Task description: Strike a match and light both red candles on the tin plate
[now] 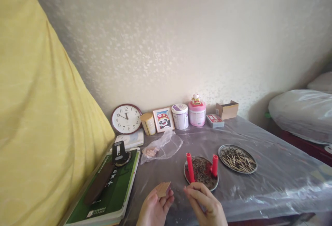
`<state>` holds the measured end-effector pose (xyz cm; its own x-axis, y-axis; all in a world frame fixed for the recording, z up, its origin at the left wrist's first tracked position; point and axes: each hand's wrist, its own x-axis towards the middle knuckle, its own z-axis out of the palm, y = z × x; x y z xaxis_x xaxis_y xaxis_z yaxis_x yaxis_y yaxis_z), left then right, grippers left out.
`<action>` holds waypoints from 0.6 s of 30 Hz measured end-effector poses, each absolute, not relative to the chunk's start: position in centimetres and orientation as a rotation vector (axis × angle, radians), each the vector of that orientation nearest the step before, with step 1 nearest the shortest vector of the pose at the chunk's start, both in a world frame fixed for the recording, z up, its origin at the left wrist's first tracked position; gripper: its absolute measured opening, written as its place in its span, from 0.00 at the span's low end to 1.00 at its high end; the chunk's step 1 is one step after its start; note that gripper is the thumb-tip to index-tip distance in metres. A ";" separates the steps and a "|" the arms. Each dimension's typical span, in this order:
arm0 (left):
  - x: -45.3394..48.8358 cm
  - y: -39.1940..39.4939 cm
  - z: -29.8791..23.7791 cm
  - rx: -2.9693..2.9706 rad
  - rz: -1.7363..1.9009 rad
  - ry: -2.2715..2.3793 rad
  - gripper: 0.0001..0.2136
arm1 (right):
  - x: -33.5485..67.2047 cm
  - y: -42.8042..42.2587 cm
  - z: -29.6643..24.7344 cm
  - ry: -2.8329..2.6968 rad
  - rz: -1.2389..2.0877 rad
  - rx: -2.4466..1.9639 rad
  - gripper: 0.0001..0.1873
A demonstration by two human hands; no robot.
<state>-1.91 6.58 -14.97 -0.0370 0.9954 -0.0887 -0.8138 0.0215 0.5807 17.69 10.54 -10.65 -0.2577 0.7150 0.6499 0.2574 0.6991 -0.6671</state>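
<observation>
At the table's near edge my left hand [155, 207] holds a small tan box [163, 188], probably a matchbox, between its fingers. My right hand [204, 203] is beside it, fingers pinched together just below a round metal plate [207, 183]; whether it holds a thin match I cannot tell. Two red candles, a tall one [190, 167] and a shorter one [214, 165], stand on that plate among dark burnt bits. A second metal plate [252, 165] to the right is heaped with matchsticks.
The table is covered in clear plastic sheet [272, 181]. Green books [114, 191] with a dark object lie left, by a plastic bag [162, 146]. A clock [126, 118], tins, a framed picture [163, 119] and boxes line the wall. Yellow cloth [38, 115] hangs left.
</observation>
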 end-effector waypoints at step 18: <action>0.7 6.4 -13.3 0.524 1.494 0.624 0.15 | 15.9 9.3 -10.6 -1.434 0.924 -0.890 0.14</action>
<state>0.67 6.35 -13.31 -0.0234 0.9980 -0.0579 -0.7426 0.0214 0.6694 15.85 9.27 -10.59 -0.0581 0.9145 0.4005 0.0136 0.4019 -0.9156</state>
